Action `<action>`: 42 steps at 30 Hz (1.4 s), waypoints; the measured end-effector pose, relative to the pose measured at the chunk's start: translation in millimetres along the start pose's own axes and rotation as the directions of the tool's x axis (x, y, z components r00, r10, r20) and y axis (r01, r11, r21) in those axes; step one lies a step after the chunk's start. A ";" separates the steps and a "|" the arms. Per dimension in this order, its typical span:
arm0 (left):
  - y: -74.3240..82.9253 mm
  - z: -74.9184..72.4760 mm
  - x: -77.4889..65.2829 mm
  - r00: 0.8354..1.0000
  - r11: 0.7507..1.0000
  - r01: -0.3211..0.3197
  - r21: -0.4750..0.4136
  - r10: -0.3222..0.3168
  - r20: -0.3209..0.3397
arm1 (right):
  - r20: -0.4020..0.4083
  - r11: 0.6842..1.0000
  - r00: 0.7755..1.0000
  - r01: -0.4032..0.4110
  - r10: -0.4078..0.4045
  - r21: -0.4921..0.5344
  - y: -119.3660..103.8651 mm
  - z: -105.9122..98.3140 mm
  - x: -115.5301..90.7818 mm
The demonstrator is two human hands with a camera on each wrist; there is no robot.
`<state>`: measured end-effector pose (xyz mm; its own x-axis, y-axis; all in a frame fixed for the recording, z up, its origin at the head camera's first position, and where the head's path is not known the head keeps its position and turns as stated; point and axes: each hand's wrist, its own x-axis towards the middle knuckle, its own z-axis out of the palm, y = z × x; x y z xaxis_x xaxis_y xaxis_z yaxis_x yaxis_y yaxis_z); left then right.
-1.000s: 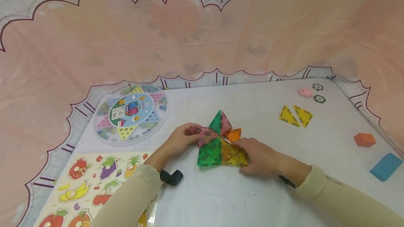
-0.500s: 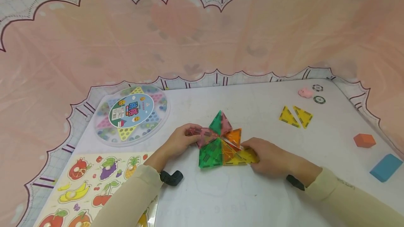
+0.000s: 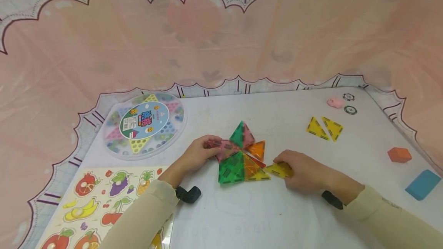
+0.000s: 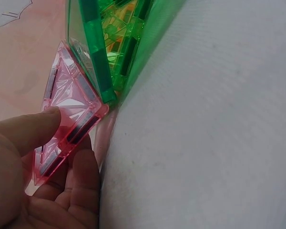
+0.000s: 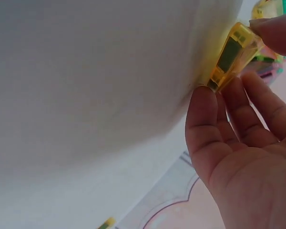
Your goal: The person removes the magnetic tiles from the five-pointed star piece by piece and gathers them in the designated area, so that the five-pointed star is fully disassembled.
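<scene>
My left hand [image 3: 198,152] pinches a pink translucent magnetic tile [image 4: 69,112] between thumb and fingers, at the left side of a built cluster of tiles. In that cluster are a large green tile [image 3: 232,169], an upright-looking green tile [image 3: 237,135] beside a pink one, an orange tile [image 3: 257,150] and a yellow triangular tile [image 3: 257,174]. To the right, my right hand [image 3: 304,170] grips another yellow triangular tile [image 3: 279,170] by its outer end. The inner tip lies close to the cluster; I cannot tell if it touches. My fingers partly cover both held tiles.
Two yellow triangular tiles [image 3: 317,128] lie at the right back, near a pink pig figure [image 3: 334,102] and two round chips [image 3: 350,110]. Orange [image 3: 399,155] and blue blocks [image 3: 423,184] stand far right. A round board game [image 3: 145,126] and a fruit puzzle board [image 3: 100,199] are left.
My right hand has drawn a yellow triangular tile rightward off the cluster's lower right, uncovering the yellow tile there. My left hand stays on the pink tile.
</scene>
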<state>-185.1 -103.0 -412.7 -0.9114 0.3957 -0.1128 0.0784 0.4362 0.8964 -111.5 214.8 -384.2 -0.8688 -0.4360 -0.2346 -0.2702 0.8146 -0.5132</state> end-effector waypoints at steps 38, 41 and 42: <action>0.8 -0.3 1.9 1.000 1.000 0.001 0.030 -0.002 0.010 | -0.140 0.939 0.929 -0.343 0.344 0.028 127.8 -59.7 -60.6; 1.0 -0.3 1.9 1.000 1.000 0.007 0.024 -0.007 0.013 | -0.138 0.931 0.921 -0.362 0.364 0.041 132.2 -61.9 -61.0; 1.0 -0.4 1.8 1.000 1.000 0.009 0.022 -0.010 0.013 | -0.140 0.929 0.918 -0.369 0.371 0.043 133.8 -62.3 -60.9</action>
<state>-186.8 -102.2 -411.8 -0.9067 0.4021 -0.1271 0.0789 0.4577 0.8856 -120.6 374.2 -387.1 -0.9560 -0.0445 -0.2899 0.0872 0.9007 -0.4256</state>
